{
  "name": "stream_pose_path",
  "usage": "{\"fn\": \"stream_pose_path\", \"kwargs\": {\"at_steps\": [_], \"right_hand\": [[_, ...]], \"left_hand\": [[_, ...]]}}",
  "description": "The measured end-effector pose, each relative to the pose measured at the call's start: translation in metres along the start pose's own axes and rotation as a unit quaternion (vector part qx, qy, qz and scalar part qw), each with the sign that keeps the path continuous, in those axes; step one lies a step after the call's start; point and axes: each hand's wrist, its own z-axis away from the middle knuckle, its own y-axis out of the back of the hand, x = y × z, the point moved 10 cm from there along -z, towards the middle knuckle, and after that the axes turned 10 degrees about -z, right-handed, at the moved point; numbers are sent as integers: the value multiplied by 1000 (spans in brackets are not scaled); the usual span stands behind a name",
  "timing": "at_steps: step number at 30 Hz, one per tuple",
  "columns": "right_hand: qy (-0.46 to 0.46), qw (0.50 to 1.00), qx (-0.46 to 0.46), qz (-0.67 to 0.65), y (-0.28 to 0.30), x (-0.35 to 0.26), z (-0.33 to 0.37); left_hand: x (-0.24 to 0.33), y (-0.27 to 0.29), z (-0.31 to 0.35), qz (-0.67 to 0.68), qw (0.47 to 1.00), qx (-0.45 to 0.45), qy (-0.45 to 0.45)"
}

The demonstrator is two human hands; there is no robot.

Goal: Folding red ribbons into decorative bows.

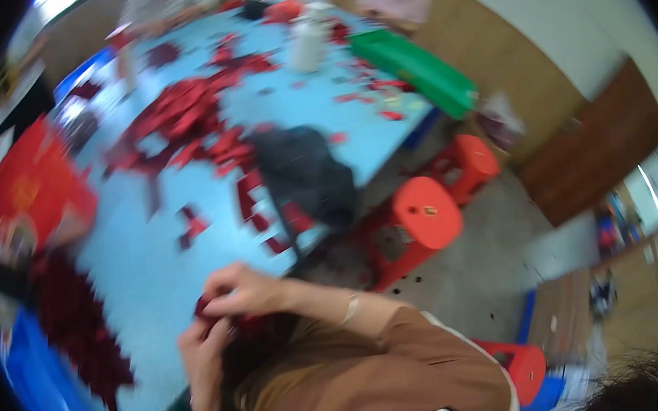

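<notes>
My left hand [203, 353] and my right hand [246, 291] come together at the near edge of the light blue table. Between their pinched fingers is a small dark red piece [203, 307], perhaps cloth; blur and the fingers hide most of it. More dark red material shows below my hands, near my lap. Just beyond, a few flat red pieces [192, 224] lie on the table. A black, soft bag-like thing [307, 176] rests at the table's right edge.
A large heap of red pieces [180, 113] covers the table's middle. Dark red material [78, 329] and a red bag [34, 192] are at left. A white pump bottle [308, 43] and green tray [415, 73] stand farther back. Red stools [427, 212] line the right. Two people sit opposite.
</notes>
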Motion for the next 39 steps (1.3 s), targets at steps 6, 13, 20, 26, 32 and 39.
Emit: {"fn": "stream_pose_path", "kwargs": {"at_steps": [6, 13, 20, 26, 32, 39], "right_hand": [[-56, 985, 2, -164, 37, -15, 26], [7, 996, -13, -93, 72, -21, 39], [97, 991, 39, -81, 32, -14, 17], [-8, 998, 55, -21, -52, 64, -58], [-99, 982, -23, -156, -103, 58, -87], [-208, 967, -64, -133, -158, 101, -63]], "left_hand": [[-6, -46, -11, -44, 998, -48, -21], [-11, -72, -18, -52, 994, -68, 61], [-9, -25, -14, -14, 1000, 16, -14], [-79, 78, -3, 40, 991, 118, 44], [-133, 139, 30, 272, 932, 196, 138], [-153, 166, 33, 329, 928, 129, 117]]}}
